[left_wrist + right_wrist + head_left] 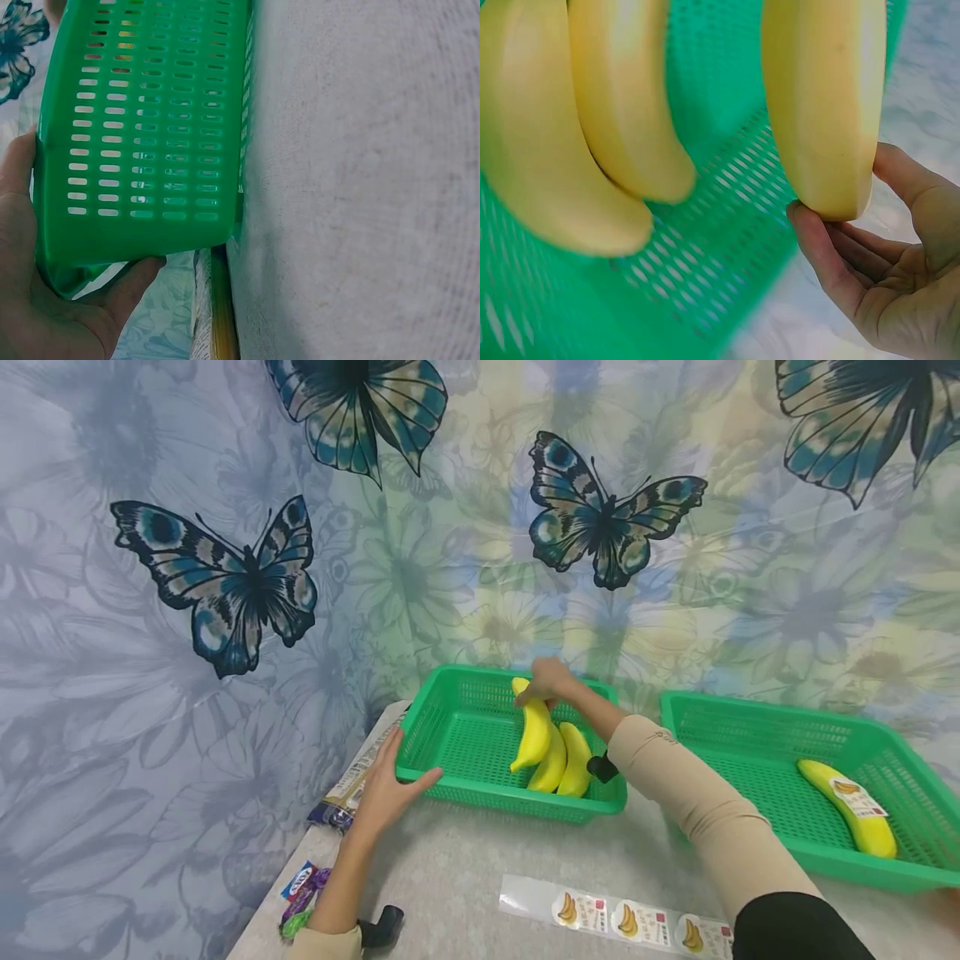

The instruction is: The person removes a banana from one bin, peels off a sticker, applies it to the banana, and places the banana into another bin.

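Observation:
My right hand [546,681] pinches one end of a yellow banana [534,731], tilted above two others. In the right wrist view, the thumb and fingers [821,251] hold the tip of that banana [825,112]. Two more bananas [574,760] lie side by side on the right of the green basket [510,797]. At that basket's front left corner, my left hand [386,797] rests with thumb and fingers spread. The left wrist view shows its thumb [19,161] along the rim and a finger by the end wall.
A second green basket [757,718] at the right holds one banana [851,806] with a label. A strip of banana stickers [618,918] lies on the table [442,868]. Small wrapped packets [303,893] and a larger bag [345,793] lie at the left. Butterfly-printed cloth [480,552] hangs behind.

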Demonstrator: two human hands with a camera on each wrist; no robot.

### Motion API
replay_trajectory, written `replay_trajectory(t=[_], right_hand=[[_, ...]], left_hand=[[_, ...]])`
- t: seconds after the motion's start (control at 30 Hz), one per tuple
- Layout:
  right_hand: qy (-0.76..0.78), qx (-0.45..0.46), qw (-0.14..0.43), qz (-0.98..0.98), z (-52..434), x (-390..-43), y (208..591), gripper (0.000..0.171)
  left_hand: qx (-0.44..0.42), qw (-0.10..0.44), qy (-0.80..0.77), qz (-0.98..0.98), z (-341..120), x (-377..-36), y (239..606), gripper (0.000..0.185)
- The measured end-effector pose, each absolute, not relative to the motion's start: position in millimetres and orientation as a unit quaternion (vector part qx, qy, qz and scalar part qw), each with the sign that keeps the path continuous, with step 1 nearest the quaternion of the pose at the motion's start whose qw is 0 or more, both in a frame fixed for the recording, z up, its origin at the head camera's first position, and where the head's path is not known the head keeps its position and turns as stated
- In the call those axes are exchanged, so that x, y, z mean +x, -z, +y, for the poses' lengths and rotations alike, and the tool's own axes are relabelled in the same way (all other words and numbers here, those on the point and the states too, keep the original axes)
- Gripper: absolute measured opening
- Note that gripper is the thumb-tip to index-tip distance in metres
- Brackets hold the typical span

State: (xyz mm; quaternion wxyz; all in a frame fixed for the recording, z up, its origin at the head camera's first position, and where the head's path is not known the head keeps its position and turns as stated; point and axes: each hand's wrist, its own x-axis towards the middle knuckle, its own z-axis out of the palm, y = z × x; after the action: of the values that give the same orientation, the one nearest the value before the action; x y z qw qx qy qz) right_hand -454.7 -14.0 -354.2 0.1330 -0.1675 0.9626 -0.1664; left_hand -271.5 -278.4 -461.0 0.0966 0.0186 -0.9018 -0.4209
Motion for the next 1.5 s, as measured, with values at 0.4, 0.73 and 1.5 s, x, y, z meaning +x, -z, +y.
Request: replay_trajectory(t=[0.4,0.73,1.5], right_hand=[[0.196,-0.156,0.037,0.967,49,-381,284,0.046],[0.183,-0.167,-0.002,0.969,100,-306,282,0.055],[0.228,-0.073,0.028,0.970,161,-165,409,0.035]], left_hand=[[0.032,0.079,0.408,-0.909,-280,-272,459,0.105],[0.040,0.075,0.398,-0.913,-285,-271,455,0.104],[0.020,0.067,0.414,-0.908,-272,-275,455,0.103]])
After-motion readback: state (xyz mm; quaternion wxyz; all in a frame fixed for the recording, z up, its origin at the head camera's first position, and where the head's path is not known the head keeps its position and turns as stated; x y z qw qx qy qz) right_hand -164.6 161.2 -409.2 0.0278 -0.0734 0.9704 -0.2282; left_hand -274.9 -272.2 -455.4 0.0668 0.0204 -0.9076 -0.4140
